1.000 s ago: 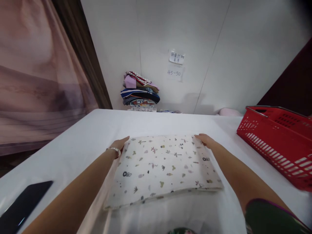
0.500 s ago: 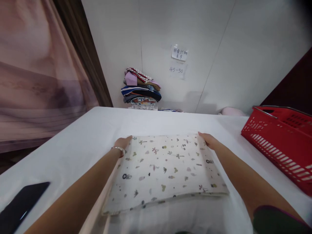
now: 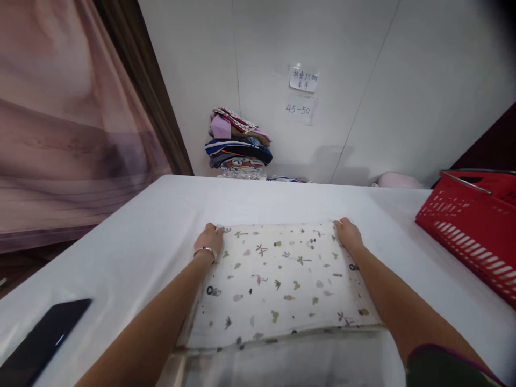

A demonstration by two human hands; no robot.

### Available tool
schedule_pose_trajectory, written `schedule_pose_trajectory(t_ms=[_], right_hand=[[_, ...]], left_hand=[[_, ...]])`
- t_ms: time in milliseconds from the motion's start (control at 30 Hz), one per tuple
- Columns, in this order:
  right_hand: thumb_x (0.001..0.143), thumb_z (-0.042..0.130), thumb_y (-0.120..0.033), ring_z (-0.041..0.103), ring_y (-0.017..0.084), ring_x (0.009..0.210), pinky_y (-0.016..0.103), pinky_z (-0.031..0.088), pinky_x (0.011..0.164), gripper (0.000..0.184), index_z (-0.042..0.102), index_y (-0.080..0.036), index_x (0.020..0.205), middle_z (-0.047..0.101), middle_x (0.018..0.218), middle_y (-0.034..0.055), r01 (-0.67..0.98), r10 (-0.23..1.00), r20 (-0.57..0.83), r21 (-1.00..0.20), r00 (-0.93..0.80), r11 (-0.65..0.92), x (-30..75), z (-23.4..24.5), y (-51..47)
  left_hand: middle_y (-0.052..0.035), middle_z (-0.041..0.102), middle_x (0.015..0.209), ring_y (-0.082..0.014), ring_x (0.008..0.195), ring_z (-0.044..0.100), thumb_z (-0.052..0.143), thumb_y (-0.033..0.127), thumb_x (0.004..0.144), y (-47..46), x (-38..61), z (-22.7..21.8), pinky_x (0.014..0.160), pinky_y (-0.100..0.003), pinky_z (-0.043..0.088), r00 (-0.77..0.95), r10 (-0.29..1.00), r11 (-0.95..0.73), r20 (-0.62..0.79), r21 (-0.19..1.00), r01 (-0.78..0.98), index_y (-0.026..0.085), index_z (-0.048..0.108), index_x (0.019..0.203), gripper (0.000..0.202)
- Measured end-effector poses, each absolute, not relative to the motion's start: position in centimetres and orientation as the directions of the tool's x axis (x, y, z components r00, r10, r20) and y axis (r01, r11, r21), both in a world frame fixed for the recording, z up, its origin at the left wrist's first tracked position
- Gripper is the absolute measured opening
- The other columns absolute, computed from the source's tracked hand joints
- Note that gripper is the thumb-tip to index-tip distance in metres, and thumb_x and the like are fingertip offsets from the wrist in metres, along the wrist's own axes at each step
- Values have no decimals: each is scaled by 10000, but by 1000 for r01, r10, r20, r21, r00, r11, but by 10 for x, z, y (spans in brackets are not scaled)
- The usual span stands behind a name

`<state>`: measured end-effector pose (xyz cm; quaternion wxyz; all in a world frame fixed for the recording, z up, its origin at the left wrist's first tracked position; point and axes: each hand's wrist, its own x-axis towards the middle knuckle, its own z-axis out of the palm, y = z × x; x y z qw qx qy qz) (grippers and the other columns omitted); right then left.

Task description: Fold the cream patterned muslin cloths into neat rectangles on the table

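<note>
A folded white cloth (image 3: 278,279) printed with small plants and animals lies flat on the white table (image 3: 133,231) in front of me. My left hand (image 3: 209,239), with a silver bracelet on the wrist, is closed on the cloth's far left corner. At the far right corner my right hand (image 3: 347,235) is closed on the cloth too. Both forearms run along the cloth's side edges.
A red plastic basket (image 3: 471,231) stands at the right of the table. A black phone (image 3: 42,341) lies near the front left edge. Beyond the table, a stack of folded clothes (image 3: 237,145) rests against the white wall under paper notes (image 3: 303,80). A pink curtain (image 3: 60,123) hangs at left.
Both hands slid forward to the cloth's far corners and their fingers curled shut on them. The view shifted slightly, so the basket sits further right.
</note>
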<state>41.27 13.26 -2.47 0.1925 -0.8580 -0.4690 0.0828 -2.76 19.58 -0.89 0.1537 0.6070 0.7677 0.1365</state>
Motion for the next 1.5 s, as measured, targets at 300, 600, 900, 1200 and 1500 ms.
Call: schedule_pose_trajectory(t_ms=[300, 600, 900, 1200, 1500], right_hand=[[913, 298, -403, 557, 248, 992, 327, 394, 807, 385, 522, -158, 1108, 619, 1036, 152, 860, 883, -4, -228, 469, -458, 409, -17, 136], [890, 293, -477, 160, 244, 1345, 399, 86, 1078, 604, 275, -126, 1381, 258, 1453, 128, 975, 988, 154, -216, -24, 57, 332, -5, 118], [846, 145, -645, 27, 215, 1373, 400, -24, 1088, 738, 166, -203, 1436, 95, 1500, 35, 943, 979, -70, -288, -193, 166, 326, -23, 120], [857, 251, -599, 72, 228, 1368, 454, 33, 1085, 690, 238, -189, 1412, 144, 1492, 54, 975, 989, -111, -190, 93, -114, 365, -26, 122], [897, 329, -440, 131, 251, 1358, 465, 153, 1072, 533, 335, -164, 1354, 244, 1462, 104, 943, 968, 3, -228, 251, -244, 413, -22, 93]], left_hand=[[-182, 625, 1057, -305, 968, 593, 327, 446, 849, 193, -25, 1, 746, -387, 433, -229, 967, 253, -112, 339, 906, 166, 482, 1065, 387], [-117, 282, 1451, -265, 1341, 210, 316, 500, 842, 171, 7, 3, 1074, -424, 189, 165, 971, -192, 174, 156, 969, 143, 373, 1328, 605], [-86, 182, 1483, -295, 1368, 81, 295, 653, 773, 171, 5, -22, 1099, -480, 45, 277, 959, -263, -51, 187, 946, 181, 317, 1384, 773], [-61, 152, 1491, -276, 1373, 56, 252, 679, 768, 173, 6, -29, 1096, -474, 13, 293, 955, -282, -41, 175, 943, 185, 268, 1404, 805], [-43, 268, 1464, -232, 1351, 196, 333, 526, 828, 180, -18, -1, 1076, -400, 192, 90, 996, -75, -25, 360, 930, 244, 421, 1311, 566]])
